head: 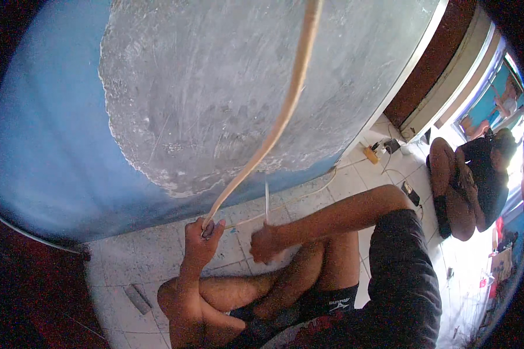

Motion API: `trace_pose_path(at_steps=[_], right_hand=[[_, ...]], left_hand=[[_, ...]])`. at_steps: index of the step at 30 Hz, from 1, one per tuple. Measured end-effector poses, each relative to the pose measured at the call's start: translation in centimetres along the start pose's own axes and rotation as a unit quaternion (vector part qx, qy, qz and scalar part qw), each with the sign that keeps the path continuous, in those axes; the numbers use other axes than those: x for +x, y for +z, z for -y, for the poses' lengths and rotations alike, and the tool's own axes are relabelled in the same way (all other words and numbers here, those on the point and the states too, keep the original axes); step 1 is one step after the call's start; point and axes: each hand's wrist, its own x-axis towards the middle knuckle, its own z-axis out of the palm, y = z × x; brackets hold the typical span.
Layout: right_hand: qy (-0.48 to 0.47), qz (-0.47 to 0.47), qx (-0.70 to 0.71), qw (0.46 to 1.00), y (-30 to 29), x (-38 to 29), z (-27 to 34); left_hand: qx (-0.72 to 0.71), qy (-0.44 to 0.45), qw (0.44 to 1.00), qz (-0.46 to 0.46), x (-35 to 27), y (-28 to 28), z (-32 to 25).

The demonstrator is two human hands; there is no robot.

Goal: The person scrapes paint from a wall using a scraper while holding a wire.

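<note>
My left hand (201, 240) grips the lower end of a long cream-coloured cable or hose (284, 118), which hangs across the view from the top edge. A small dark part shows between the thumb and fingers. To its right, my right hand (266, 246) is closed around the lower end of a thin white strip or rod (267, 198), which stands roughly upright before the wall's foot. Its exact kind cannot be made out. Both hands are low in front of the wall (227, 87), whose bare grey plaster patch is bordered by blue paint (52, 139).
A pale cable (305, 195) runs along the tiled floor (122, 257). At the right are a yellowish socket block (371, 154), a black adapter (391, 146), a phone-like device (410, 193) and another seated person (484, 183). A grey block (138, 299) lies on the left.
</note>
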Motion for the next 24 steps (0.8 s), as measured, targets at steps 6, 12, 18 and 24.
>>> trace_pose_path(at_steps=[6, 12, 18, 24], right_hand=[[0.005, 0.016, -0.024, 1.0, -1.3, -2.1, -1.0], [0.046, 0.03, -0.02, 0.998, -1.8, -1.6, -0.2], [-0.034, 0.035, 0.023, 0.999, -0.5, 0.1, -0.6], [-0.024, 0.042, -0.013, 0.999, -0.3, 0.1, -2.9]], left_hand=[[-0.021, 0.048, 0.998, -0.028, 0.1, 0.1, 0.4], [0.008, 0.094, 0.995, -0.038, -0.3, 0.0, -0.5], [-0.043, 0.033, 0.998, -0.013, 0.0, -0.5, -0.2], [-0.019, 0.076, 0.997, -0.021, 0.0, -0.8, 0.0]])
